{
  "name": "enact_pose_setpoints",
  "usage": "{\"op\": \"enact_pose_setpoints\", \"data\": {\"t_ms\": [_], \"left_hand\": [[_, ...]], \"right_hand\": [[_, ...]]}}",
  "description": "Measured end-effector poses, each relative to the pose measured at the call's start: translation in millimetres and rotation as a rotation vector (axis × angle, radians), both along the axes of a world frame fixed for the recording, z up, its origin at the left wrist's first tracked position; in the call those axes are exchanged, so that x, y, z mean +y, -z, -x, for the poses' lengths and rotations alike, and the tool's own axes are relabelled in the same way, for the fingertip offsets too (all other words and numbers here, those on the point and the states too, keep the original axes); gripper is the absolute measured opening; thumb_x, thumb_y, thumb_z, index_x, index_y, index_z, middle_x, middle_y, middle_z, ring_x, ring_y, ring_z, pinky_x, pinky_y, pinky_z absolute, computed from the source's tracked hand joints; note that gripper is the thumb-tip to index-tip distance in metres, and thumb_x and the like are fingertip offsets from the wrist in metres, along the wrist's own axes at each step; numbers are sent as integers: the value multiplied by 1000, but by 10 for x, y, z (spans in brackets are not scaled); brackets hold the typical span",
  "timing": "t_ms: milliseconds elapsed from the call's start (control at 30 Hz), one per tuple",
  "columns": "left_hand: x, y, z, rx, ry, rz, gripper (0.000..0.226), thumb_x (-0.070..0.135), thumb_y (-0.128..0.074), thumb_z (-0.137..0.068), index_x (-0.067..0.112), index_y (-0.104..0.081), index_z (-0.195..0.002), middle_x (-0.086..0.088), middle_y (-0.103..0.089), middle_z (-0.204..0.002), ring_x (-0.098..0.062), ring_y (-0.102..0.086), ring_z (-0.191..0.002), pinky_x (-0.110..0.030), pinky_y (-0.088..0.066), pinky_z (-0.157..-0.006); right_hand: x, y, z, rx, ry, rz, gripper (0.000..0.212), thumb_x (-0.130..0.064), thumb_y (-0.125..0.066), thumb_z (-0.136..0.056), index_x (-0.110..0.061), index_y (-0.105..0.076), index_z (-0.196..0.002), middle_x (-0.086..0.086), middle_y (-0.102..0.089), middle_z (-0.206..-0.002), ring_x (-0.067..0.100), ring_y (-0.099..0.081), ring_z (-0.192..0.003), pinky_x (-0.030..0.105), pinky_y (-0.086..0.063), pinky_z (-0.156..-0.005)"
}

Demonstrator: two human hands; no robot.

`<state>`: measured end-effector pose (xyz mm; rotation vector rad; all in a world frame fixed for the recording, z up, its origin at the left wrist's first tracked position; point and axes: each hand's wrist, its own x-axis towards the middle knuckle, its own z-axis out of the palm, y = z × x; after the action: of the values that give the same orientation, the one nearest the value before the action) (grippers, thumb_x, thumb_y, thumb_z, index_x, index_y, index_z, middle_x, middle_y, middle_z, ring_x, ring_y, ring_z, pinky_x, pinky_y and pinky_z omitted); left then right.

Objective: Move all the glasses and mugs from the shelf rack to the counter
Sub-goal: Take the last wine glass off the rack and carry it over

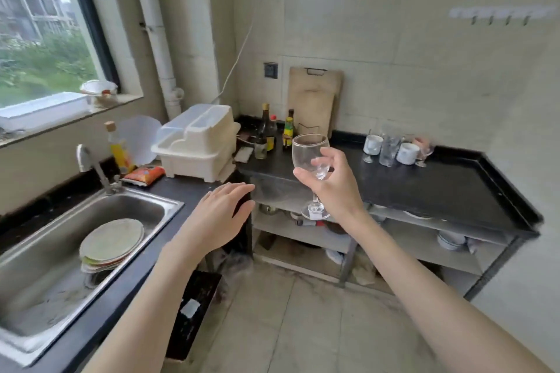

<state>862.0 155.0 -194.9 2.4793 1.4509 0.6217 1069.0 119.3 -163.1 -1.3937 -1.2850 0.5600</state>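
- Kitchen corner, tiled walls, window (45, 39) far left, hook rail (500, 13) on the right wall.
- Black surface (424, 185) runs along the far and right side; shelf rack (333, 236) sits under it, with bowls (451, 241) and other blurred items on its shelves.
- Right hand (330, 182) holds a wine glass (309, 157) upright in the air, above the near edge of the surface. Fingers (322, 160) wrap the lower bowl, thumb on the near side; stem and foot hang free below the hand.
- Wine glass is empty, clear, not touching the surface.
- Left hand (221, 218) is flat and open, palm down, fingers spread loosely, holding nothing; it hovers near the corner where the sink counter meets the rack.
- Already on the surface, far right: a cluster of mugs (407, 153) and glasses (389, 148), standing close together; exact count blurred.
- Far back of the surface: bottles (268, 130) grouped just left of a cutting board (315, 100) leaning on the wall.
- Left of the bottles: white dish drainer (197, 142) with lid.
- Near left: steel sink (145, 206) with a stack of plates (112, 242) in the basin, tap (94, 166) behind it, yellow bottle (119, 148) and an orange packet (144, 174) beside the tap.
- Floor (303, 327) is tiled, pale.
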Motion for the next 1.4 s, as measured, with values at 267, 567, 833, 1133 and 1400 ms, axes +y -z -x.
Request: {"op": "enact_pose_setpoints", "data": {"t_ms": [267,567,833,1133,1400], "left_hand": [[892,210,-1748,66,214,113,44,36,-37,-97,27,-35,-140,2,-37,-148,-18,-35,-135,-37,-29,-111],[2262,504,-3424,31,334,163,47,42,-39,-95,30,-33,-141,3,-41,-146,-20,-43,-127,-33,-35,-102],[3174,924,-4597,81,419,215,45,38,-39,-96,28,-36,-140,1,-44,-144,-19,-38,-133,-32,-31,-106],[4115,1589,-5914,147,399,306,45,32,-37,-98,23,-34,-142,0,-37,-149,-19,-31,-137,-36,-27,-111],[4653,2133,-6699,249,329,462,46,32,-35,-98,22,-32,-143,-1,-32,-152,-20,-28,-139,-42,-25,-113]], "right_hand": [[351,288,-1630,37,216,45,63,-35,-72,-75,-22,-41,-128,-9,-54,-110,9,-52,-103,16,-37,-75],[1321,431,-3141,-3,302,172,62,-31,-72,-75,-23,-39,-127,-10,-52,-112,8,-53,-98,16,-40,-74],[2053,818,-4337,39,364,304,60,-31,-74,-73,-22,-41,-123,-10,-55,-114,4,-54,-95,12,-38,-69],[3172,1542,-5840,67,294,431,55,-25,-75,-74,-26,-39,-115,-10,-53,-110,0,-51,-91,11,-37,-67],[4109,2033,-6752,81,229,540,67,-23,-75,-73,-19,-39,-129,-5,-51,-115,11,-50,-103,25,-37,-84]]}}
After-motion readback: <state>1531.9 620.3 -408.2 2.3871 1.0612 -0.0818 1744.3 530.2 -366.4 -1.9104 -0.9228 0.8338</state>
